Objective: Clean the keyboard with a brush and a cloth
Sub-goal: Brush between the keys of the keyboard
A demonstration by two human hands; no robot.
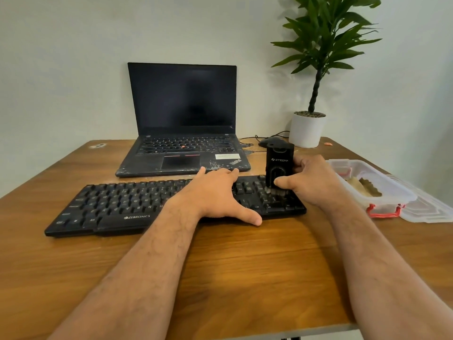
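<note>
The brushing step is under way, by the look of it. The right hand (316,180) grips a black brush (280,168) upright, thumb across its front and fingers (297,165) curled round its far side, with the pale bristles down on the keys at the right end of the keyboard (117,204). The left hand (215,195) lies flat on the keyboard just beside the brush, fingers straight and spread toward the far edge, thumb over the near edge, seemingly steadying the board.

How much of the keyboard has been brushed cannot be told; the long stretch of keys away from the right-hand fingers, toward the left end, probably remains. The cloth step looks not yet begun: neither hand holds a cloth. A tan, folded thing that may be the cloth lies in a clear plastic box (372,182) with red clasps, just beyond the right hand on the worktop (232,278).

Readable writing: "STRIFF" in white on the brush body; "ZEBRONICS" on the keyboard's near edge, below the left wrist; "ThinkPad" on the palm rest of the laptop (182,119) beyond the left fingers. A white sticker there is too blurred to read.
</note>
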